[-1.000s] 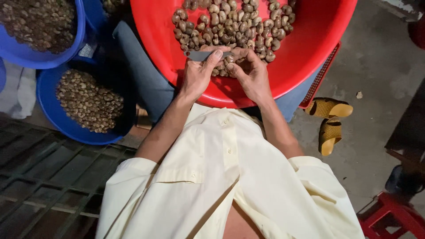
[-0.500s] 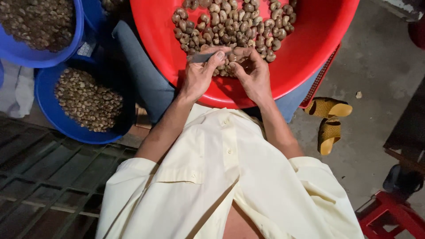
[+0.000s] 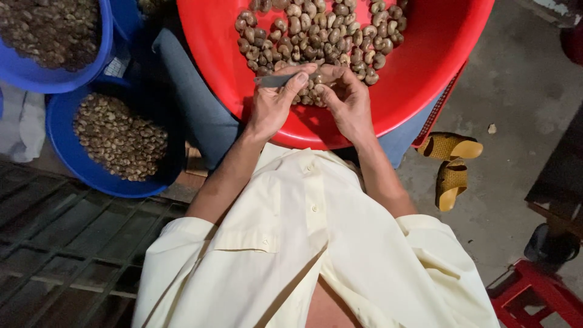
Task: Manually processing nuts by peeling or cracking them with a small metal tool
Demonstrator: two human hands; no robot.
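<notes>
A large red basin (image 3: 419,91) rests on my lap with a heap of brown, curved nuts (image 3: 316,33) at its far side. My left hand (image 3: 273,103) grips a small grey knife (image 3: 273,79), its blade pointing left. My right hand (image 3: 346,100) is closed on a nut held against the knife hand, just in front of the heap. Both hands touch each other above the basin's near wall. My cream shirt fills the lower part of the head view.
Two blue basins stand at the left: one (image 3: 79,170) holds pale shelled kernels (image 3: 118,133), the other (image 3: 91,67) a darker pile. Yellow sandals (image 3: 452,164) lie on the concrete floor at the right. A red stool (image 3: 534,294) is at the bottom right. Metal grating covers the lower left.
My hands stay together at the heap's near edge; the fingers shift slightly around the nut and the knife. The view has barely moved.
</notes>
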